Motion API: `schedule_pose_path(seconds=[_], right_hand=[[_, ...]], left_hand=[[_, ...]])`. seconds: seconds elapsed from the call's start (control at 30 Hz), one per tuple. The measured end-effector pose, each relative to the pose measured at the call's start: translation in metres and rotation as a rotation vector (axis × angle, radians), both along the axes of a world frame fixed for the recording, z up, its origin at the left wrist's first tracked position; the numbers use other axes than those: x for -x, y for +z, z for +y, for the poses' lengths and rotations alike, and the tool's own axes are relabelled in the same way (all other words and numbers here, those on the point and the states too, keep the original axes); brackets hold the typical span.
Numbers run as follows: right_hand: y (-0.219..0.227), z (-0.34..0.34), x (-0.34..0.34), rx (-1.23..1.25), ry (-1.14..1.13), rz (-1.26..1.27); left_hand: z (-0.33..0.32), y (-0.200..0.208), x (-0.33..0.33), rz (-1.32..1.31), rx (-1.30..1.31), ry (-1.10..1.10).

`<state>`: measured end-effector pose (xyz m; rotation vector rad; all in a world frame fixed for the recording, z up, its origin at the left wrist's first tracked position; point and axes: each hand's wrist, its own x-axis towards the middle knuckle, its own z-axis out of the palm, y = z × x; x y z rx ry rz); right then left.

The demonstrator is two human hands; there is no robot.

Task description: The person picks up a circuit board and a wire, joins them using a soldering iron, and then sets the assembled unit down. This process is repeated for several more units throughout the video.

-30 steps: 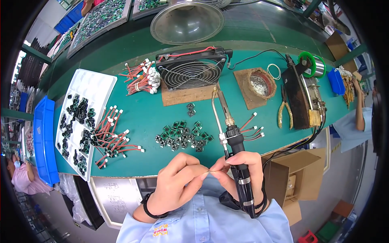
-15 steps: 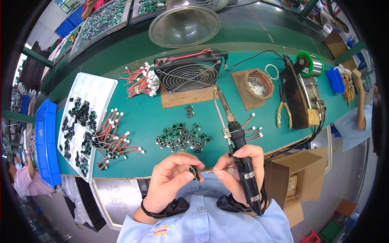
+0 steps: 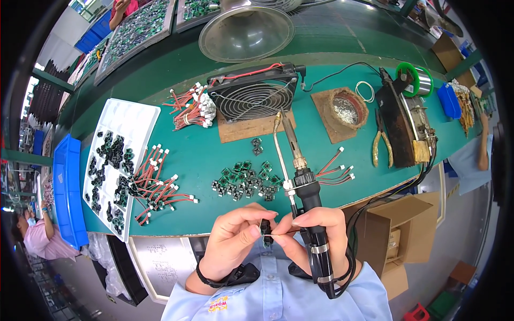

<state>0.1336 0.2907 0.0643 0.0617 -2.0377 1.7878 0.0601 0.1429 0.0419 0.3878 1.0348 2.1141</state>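
Observation:
My left hand (image 3: 231,243) pinches a small green circuit board with a black part (image 3: 266,227) between thumb and fingertips, just past the table's near edge. My right hand (image 3: 334,224) is wrapped round the black handle of a soldering iron (image 3: 309,195), whose tip points away from me toward the fan. A thin metal tube runs alongside the iron. Between the right thumb and finger a thin wire (image 3: 279,234) also sticks out, its end at the board. Ahead lies a pile of similar small boards (image 3: 247,181). Several red-and-black connector leads (image 3: 334,174) lie right of the iron.
A white tray (image 3: 140,120) of black parts stands left, with loose leads (image 3: 160,187) beside it and a blue bin (image 3: 68,187) beyond. Farther back are a fan (image 3: 254,99), a bundle of leads (image 3: 195,109), a solder-filled cup (image 3: 347,109), pliers (image 3: 381,142) and a solder spool (image 3: 420,80).
My hands have come closer together, and the wire end now meets the board. The board has turned to show its black part. The soldering iron has swung slightly, and the whole view has shifted a little.

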Motion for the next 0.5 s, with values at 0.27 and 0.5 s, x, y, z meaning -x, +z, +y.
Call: schedule_pose_path(seconds=[0.27, 0.5], right_hand=[[0.0004, 0.0010, -0.0004, -0.047, -0.009, 0.028], [-0.0001, 0.0014, 0.0004, -0.036, -0.018, 0.061]], left_hand=[[0.0002, -0.0002, -0.0006, 0.005, 0.000, 0.011], [0.0006, 0.0014, -0.0009, 0.010, 0.012, 0.004]])
